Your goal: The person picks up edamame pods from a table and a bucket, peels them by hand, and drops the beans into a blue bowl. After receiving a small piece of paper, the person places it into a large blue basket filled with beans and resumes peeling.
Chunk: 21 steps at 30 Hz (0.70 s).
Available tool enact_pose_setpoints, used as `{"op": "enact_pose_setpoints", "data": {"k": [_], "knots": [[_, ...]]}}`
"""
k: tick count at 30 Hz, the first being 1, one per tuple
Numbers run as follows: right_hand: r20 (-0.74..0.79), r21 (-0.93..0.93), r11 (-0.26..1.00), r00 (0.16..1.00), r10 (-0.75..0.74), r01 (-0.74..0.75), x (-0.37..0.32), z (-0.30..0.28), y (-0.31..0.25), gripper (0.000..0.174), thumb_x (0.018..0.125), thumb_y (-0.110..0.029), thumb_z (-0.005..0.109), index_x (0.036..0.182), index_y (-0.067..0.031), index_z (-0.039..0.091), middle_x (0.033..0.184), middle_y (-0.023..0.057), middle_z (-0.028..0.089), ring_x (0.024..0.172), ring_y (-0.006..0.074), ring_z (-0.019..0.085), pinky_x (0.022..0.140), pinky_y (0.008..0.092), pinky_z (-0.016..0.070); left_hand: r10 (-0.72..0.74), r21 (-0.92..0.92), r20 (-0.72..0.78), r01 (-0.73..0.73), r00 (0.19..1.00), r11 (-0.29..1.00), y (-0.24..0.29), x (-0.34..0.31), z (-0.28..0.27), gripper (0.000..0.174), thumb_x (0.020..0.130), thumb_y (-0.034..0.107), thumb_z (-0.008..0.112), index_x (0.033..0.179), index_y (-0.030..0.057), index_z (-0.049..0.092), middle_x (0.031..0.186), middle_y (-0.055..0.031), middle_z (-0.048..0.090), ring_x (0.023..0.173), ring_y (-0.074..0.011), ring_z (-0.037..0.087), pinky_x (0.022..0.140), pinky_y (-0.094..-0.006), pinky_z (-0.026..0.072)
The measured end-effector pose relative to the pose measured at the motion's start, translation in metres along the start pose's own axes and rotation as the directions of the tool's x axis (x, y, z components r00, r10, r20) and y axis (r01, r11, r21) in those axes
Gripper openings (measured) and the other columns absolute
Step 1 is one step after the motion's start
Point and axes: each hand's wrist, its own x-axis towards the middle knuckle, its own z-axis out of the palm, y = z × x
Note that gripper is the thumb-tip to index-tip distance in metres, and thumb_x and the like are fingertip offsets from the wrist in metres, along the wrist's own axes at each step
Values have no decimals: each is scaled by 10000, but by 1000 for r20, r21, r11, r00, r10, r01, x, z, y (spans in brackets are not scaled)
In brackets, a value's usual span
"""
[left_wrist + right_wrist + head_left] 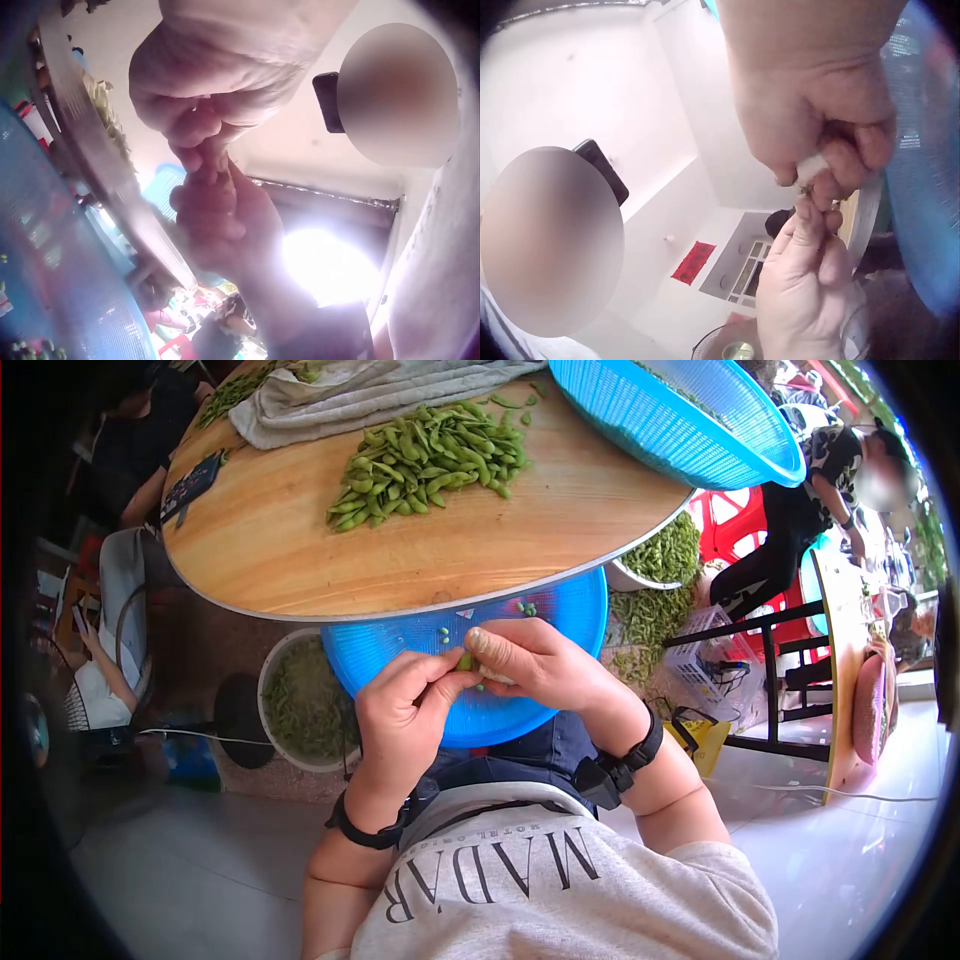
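Observation:
A green pod [466,661] is pinched between the fingertips of both hands, above a blue basket [375,650]. My left hand [405,705] grips it from the left with thumb and forefinger. From the right, my right hand [535,665] meets it, fingers curled, with something pale at the fingers. A few green beans [444,631] lie in the basket. In the left wrist view the left hand [217,75] and right hand [225,217] touch at the fingertips. The right wrist view shows the right hand [817,127] above the left hand [802,292].
On the wooden table [270,540] lie a pile of pods [430,460], a grey cloth [330,405] and a large blue basket [690,430]. A bucket of pods [305,700] stands at the left; another container of pods [665,550] stands at the right. People sit on both sides.

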Motion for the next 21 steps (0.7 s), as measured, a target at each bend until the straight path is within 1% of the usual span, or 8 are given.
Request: {"op": "enact_pose_setpoints", "data": {"k": [3, 6, 9, 12, 14, 18, 20, 21], "knots": [[9, -20, 1000, 1000, 7, -7, -2, 3, 0, 384, 931, -346, 449, 826, 0, 577, 629, -8, 471, 566, 66, 407, 490, 230, 353, -52, 45, 55, 50, 997, 998, 12, 0, -6, 132, 724, -31, 675, 846, -49, 625, 730, -75, 607, 640, -129, 573, 584, -236, 458], [25, -34, 999, 1000, 11, -10, -2, 5, 3, 354, 926, -315, 470, 789, -1, 559, 626, -8, 475, 561, 65, 404, 484, 233, 349, 39, 68, 36, -42, 999, 997, 10, -4, -5, 112, 742, -35, 659, 848, -43, 621, 720, -68, 606, 590, -107, 556, 530, -219, 439], [0, -42, 999, 1000, 7, -7, -3, 8, 4, 341, 922, -293, 482, 745, -6, 534, 608, -8, 469, 547, 65, 398, 474, 235, 342, -27, 31, 10, 26, 1000, 999, 6, -12, -1, 91, 766, -38, 635, 855, -39, 616, 706, -60, 603, 526, -81, 522, 469, -210, 412], [-15, -70, 997, 1000, -18, 17, -3, 9, 10, 344, 920, -284, 486, 714, -10, 517, 591, -6, 463, 534, 67, 394, 466, 237, 336, -165, -22, -4, 165, 986, 986, 9, -16, 1, 97, 760, -4, 652, 851, -15, 620, 670, -80, 596, 500, -118, 531, 461, -236, 418], [-33, -69, 998, 999, -5, 2, -3, 10, 10, 347, 918, -279, 489, 696, -13, 510, 583, -4, 460, 529, 68, 393, 462, 240, 333, -274, -149, 6, 272, 962, 951, 5, -21, 4, 75, 791, 18, 633, 857, -14, 621, 675, -55, 596, 486, -90, 508, 442, -219, 400], [-56, -69, 997, 998, -29, 25, -4, 13, 14, 349, 912, -273, 499, 688, -6, 510, 578, 2, 468, 531, 72, 400, 464, 245, 340, -494, -454, 85, 475, 865, 754, 1, -23, 6, 81, 835, 55, 600, 869, -15, 619, 676, -31, 590, 480, -67, 480, 418, -197, 365], [-84, -89, 994, 993, -78, 70, -5, 16, 19, 333, 905, -258, 513, 698, 1, 517, 570, 24, 476, 529, 79, 407, 466, 256, 351, -578, -603, 167, 546, 799, 582, -4, -23, 2, 83, 838, 60, 594, 863, -16, 616, 676, -38, 589, 470, -69, 470, 405, -193, 342], [-69, -175, 977, 988, -135, 121, -5, 15, 24, 312, 903, -253, 522, 724, 2, 529, 588, 20, 482, 545, 79, 421, 479, 251, 362, -610, -664, 215, 573, 762, 481, -7, -24, 0, 85, 840, 63, 592, 860, -17, 614, 676, -41, 588, 466, -70, 465, 398, -191, 330]]}}
